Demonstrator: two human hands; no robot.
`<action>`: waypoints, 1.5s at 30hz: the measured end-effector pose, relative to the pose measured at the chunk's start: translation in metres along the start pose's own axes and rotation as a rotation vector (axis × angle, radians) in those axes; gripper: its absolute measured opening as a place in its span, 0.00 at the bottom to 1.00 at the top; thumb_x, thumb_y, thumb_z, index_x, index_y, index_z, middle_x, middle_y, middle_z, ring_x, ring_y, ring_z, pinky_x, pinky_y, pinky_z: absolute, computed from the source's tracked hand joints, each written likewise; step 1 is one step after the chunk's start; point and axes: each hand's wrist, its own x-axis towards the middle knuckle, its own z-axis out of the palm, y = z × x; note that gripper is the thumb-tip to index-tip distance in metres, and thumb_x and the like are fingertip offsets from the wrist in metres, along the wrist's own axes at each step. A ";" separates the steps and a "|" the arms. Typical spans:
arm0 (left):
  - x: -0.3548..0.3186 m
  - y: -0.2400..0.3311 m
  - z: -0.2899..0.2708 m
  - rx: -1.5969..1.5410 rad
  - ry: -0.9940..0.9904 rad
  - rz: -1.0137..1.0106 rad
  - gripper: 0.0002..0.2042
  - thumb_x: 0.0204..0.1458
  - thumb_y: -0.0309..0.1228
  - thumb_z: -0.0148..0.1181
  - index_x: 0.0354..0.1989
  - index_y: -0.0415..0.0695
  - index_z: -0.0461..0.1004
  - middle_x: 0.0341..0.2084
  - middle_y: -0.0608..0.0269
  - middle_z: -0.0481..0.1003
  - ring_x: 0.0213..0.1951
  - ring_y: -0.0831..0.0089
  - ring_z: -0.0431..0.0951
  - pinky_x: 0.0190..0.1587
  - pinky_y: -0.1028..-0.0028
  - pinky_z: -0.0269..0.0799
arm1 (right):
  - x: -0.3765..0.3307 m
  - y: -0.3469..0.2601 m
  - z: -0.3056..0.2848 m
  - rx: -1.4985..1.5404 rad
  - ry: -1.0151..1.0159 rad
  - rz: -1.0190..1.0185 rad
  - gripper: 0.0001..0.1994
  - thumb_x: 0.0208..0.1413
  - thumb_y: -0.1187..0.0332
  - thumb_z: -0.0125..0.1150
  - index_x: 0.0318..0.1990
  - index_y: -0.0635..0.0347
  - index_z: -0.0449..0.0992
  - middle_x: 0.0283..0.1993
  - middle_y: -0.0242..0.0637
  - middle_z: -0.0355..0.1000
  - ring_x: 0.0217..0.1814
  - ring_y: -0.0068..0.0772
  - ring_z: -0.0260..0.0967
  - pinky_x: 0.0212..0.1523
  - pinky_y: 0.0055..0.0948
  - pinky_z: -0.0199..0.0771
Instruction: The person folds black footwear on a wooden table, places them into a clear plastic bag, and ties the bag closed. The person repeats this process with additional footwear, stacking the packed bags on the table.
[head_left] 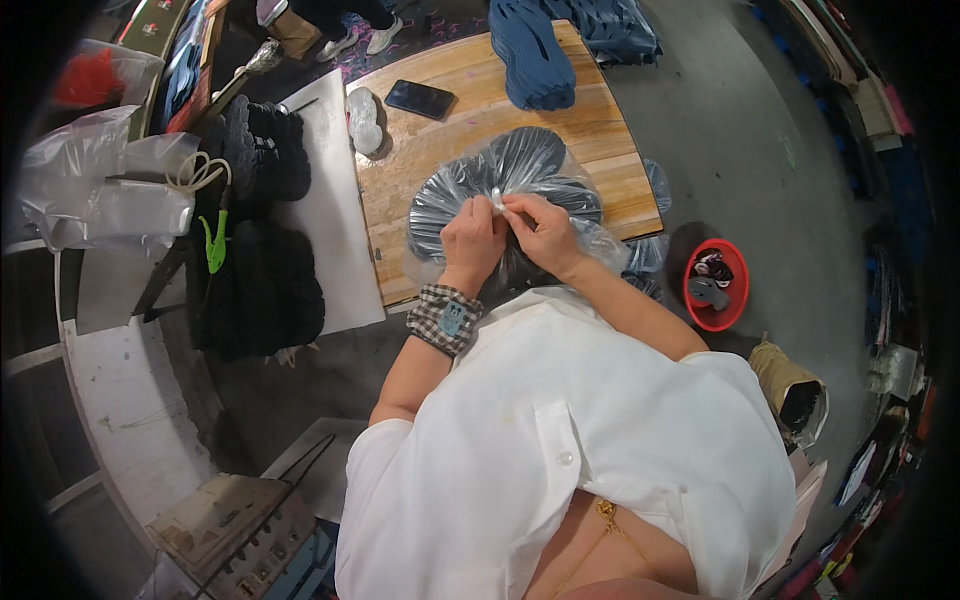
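A clear plastic bag (pixel 572 178) filled with dark sole-shaped pieces lies on the near part of the wooden tabletop (pixel 478 75). Its gathered neck comes together in creases between my hands. My left hand (pixel 473 240) is closed on the bunched plastic, with a checked band around that wrist. Right beside it, the fingers of my right hand (pixel 545 236) pinch the whitish twisted end of the neck. How the fingertips wrap the plastic is partly hidden.
Farther off on the table are a phone (pixel 420 99), a clear-wrapped item (pixel 365 121) and stacked blue sole-shaped pieces (pixel 532 58). Black bundles (pixel 265 285) and a green-handled tool (pixel 215 242) stand at left. A red basin (pixel 743 285) sits on the floor at right.
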 end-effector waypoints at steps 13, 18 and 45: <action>0.064 -0.018 -0.032 -0.213 -0.717 0.057 0.15 0.59 0.40 0.52 0.29 0.40 0.72 0.24 0.48 0.74 0.29 0.58 0.77 0.29 0.64 0.69 | -0.004 -0.004 0.005 -0.248 0.087 -0.309 0.08 0.41 0.81 0.63 0.31 0.64 0.72 0.42 0.44 0.72 0.46 0.49 0.68 0.47 0.38 0.69; 0.051 -0.013 -0.047 0.019 -0.527 0.316 0.08 0.54 0.35 0.55 0.27 0.44 0.71 0.23 0.53 0.72 0.30 0.59 0.76 0.30 0.63 0.70 | -0.002 -0.013 0.007 -0.223 0.111 -0.161 0.12 0.41 0.80 0.65 0.36 0.64 0.73 0.48 0.43 0.69 0.49 0.48 0.65 0.51 0.37 0.66; 0.039 0.018 -0.075 -0.027 -0.292 0.187 0.11 0.50 0.37 0.62 0.24 0.43 0.70 0.19 0.61 0.72 0.21 0.62 0.74 0.23 0.67 0.68 | 0.022 0.002 -0.014 -0.235 -0.286 -0.176 0.20 0.41 0.73 0.67 0.47 0.50 0.78 0.50 0.35 0.69 0.47 0.44 0.63 0.50 0.36 0.67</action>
